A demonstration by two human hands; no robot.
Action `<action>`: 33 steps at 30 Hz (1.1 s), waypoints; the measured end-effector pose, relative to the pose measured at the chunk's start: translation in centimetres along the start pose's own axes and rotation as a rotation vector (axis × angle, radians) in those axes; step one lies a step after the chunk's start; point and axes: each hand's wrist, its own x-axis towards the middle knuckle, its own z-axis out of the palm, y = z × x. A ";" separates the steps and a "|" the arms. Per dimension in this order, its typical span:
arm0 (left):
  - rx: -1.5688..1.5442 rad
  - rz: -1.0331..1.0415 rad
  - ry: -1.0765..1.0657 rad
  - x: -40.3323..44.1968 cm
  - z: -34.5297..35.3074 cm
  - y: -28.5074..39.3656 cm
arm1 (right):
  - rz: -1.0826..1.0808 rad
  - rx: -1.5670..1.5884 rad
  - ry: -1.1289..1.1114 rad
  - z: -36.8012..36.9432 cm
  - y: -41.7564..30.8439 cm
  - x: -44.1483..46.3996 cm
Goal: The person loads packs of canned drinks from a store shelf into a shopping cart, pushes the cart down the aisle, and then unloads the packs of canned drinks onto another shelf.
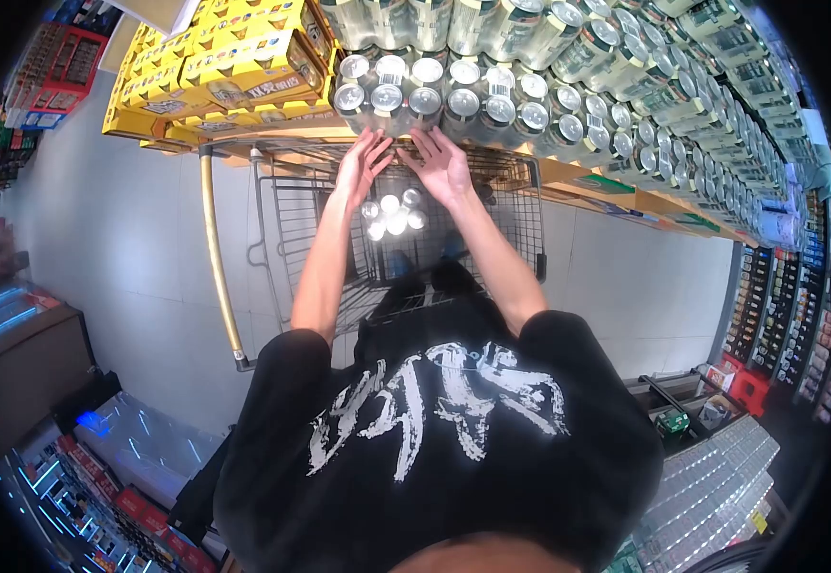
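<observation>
My left hand (363,170) and my right hand (442,170) reach forward over a wire shopping cart (291,205). Both are open, with fingers stretched out and apart. Their fingertips are at the lower front of a shrink-wrapped pack of cans (388,98) at the edge of the display; whether they touch it I cannot tell. Below and between my forearms, another pack of cans (394,214) lies in the cart, its silver lids shining.
Stacked can packs (568,105) run along the display to the right. Yellow cartons (234,72) are piled at its left. The cart's handle bar (220,258) stands on the left, above the grey floor (138,239). More shelves (778,306) line the right side.
</observation>
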 end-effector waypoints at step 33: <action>0.459 -0.495 0.387 -9.4 -17.0 -14.6 | 0.412 -1.388 0.515 -23.6 2.9 -5.6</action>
